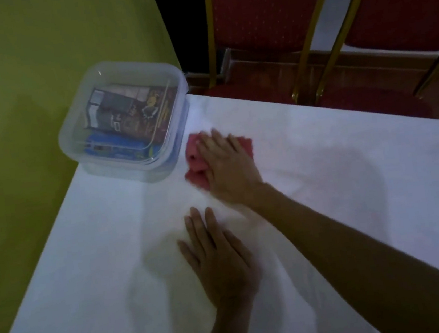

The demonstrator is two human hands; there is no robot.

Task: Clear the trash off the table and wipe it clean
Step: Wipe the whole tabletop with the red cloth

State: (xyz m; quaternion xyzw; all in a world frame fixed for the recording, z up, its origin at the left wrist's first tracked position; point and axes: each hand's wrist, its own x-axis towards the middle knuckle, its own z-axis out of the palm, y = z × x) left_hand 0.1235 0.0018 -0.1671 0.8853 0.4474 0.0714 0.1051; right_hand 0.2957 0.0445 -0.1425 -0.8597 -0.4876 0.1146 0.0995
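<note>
Cloth [194,155], red, lies on the far left part of the white table [326,180], just right of the clear plastic box [70,141]. My right hand [226,162] lies flat on it, palm down, fingers fairly straight, pressing rather than clutching. The frame is blurred there, so I can't tell whether the thumb tucks into the cloth. My left hand [219,258] rests flat on the bare tabletop nearer to me, fingers straight, holding nothing.

The box sits at the far left corner, with wrappers [127,114] inside it. I see no loose trash on the visible part of the table, so the clearing part looks done and the wiping is the step in hand.

Handling, as a guess: the cloth is soft, light and limp. It is bunched at its left edge, so it will fold and crumple under push. A flat palm over its middle with downward pressure should keep it spread. To lift it, pinch the bunched left edge. The tabletop looks smooth, so the cloth should slide easily. The box looks light and may get nudged if I wipe up against it.

Red chairs [261,7] stand beyond the far edge.
</note>
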